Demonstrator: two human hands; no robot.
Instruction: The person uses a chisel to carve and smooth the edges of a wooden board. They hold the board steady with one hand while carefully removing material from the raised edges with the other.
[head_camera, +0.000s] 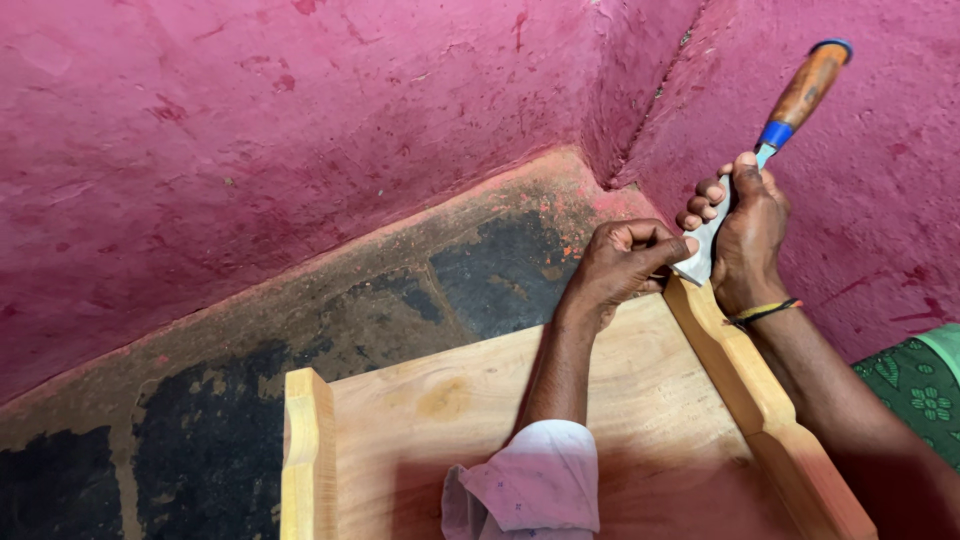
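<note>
Chisel (745, 185) tip on right rail (760, 400) end; board (480, 400) left; wall (250, 130) behind.

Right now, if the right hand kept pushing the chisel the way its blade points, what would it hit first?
The right hand drives the chisel down into the end of the wooden side rail, beside the left hand; the blade tip seems to touch it already.

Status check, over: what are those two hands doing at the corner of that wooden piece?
Right hand grips chisel, blade on the side rail's end. Left hand fisted, thumb against blade. Wooden panel lies on floor; nothing blocking.
</note>
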